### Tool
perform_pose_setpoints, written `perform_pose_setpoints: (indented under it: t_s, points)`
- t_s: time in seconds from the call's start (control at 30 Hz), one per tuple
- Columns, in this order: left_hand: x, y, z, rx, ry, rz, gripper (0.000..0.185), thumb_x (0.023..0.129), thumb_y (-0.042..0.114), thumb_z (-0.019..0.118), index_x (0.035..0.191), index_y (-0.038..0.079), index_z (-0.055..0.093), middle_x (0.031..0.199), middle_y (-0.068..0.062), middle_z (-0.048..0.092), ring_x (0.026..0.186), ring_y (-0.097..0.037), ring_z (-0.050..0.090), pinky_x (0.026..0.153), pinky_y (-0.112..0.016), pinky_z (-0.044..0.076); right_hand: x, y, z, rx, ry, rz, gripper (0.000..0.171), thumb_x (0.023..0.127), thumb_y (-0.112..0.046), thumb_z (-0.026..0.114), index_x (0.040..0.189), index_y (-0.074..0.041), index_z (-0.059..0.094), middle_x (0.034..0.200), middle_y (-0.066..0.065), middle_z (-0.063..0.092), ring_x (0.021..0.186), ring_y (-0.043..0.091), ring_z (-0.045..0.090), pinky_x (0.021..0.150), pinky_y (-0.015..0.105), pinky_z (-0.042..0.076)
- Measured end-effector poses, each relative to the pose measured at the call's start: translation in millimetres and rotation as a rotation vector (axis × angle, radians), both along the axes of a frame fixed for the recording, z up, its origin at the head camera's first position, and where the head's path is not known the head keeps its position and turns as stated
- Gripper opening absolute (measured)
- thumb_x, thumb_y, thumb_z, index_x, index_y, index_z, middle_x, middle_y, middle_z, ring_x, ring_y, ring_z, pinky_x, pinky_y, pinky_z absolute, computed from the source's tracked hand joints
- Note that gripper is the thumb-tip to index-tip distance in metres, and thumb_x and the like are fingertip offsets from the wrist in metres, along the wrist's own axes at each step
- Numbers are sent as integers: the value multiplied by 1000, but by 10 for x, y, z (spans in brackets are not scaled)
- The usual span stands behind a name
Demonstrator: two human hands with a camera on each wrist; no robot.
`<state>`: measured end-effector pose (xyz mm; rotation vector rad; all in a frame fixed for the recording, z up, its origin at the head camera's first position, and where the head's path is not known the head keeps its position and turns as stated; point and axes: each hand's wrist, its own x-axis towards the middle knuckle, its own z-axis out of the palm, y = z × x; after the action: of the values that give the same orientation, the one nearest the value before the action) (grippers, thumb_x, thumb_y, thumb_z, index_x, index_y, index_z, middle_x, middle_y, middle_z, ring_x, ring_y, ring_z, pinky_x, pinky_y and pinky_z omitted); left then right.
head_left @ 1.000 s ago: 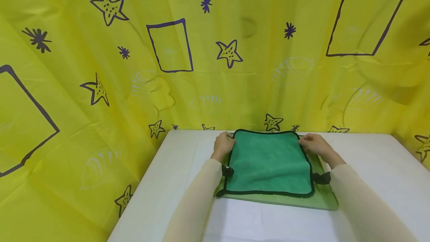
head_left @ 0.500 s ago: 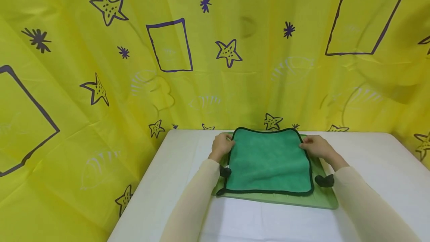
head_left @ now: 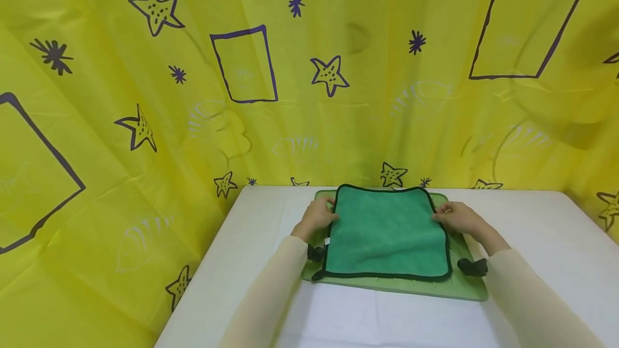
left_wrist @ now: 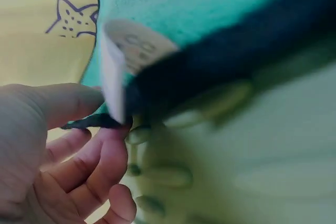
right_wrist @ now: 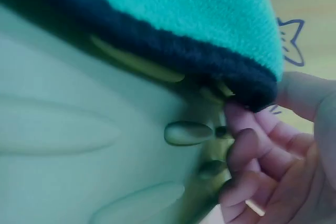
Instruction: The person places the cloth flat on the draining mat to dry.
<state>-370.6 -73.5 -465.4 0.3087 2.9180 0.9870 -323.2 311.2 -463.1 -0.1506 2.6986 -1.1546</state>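
A green cloth (head_left: 387,235) with black edging lies spread over a light green ribbed tray (head_left: 466,286) on the table. My left hand (head_left: 318,215) pinches the cloth's left edge, a little below the far corner. In the left wrist view, thumb and fingers meet at the dark edging, beside a white tag (left_wrist: 113,72). My right hand (head_left: 458,218) holds the opposite edge at about the same height. The right wrist view has the thumb against the raised cloth (right_wrist: 210,14) and the fingers under its black border. Most of the tray's surface is hidden beneath the cloth.
The white table (head_left: 541,230) extends to both sides of the tray. Behind it and at the left hangs a yellow curtain (head_left: 300,122) with drawn stars and squares. Black bands (head_left: 473,267) sit at both wrists.
Both hands have slid toward me along the cloth's side edges and moved slightly outward. The tray's far corners and the tag now show. The cloth has hardly moved.
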Motion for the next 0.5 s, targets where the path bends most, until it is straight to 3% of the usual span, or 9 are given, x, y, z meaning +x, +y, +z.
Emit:
perform_pose_setpoints:
  t_s: [0.2, 0.37, 0.5]
  points:
    - [156, -114, 19, 16, -32, -96, 46, 93, 17, 75, 134, 10, 58, 81, -5, 66, 67, -16, 57, 61, -31, 46, 209, 0, 6, -11, -44, 4, 36, 102, -27, 62, 110, 6, 49, 71, 2, 51, 69, 18, 51, 64, 30, 43]
    - [280, -237, 11, 25, -51, -219, 26, 95, 16, 72, 120, 10, 66, 74, -2, 65, 60, -12, 54, 56, -25, 44, 360, 29, -33, -29, -41, 1, 38, 103, -30, 60, 114, 5, 49, 69, 2, 52, 64, 18, 53, 64, 31, 45]
    - [389, -339, 17, 22, -66, -289, 11, 98, 14, 67, 108, 12, 73, 76, 0, 67, 62, -10, 52, 57, -24, 44, 457, 65, -75, -90, -42, 46, 35, 103, -28, 61, 116, 2, 49, 68, 2, 54, 62, 16, 55, 63, 31, 48]
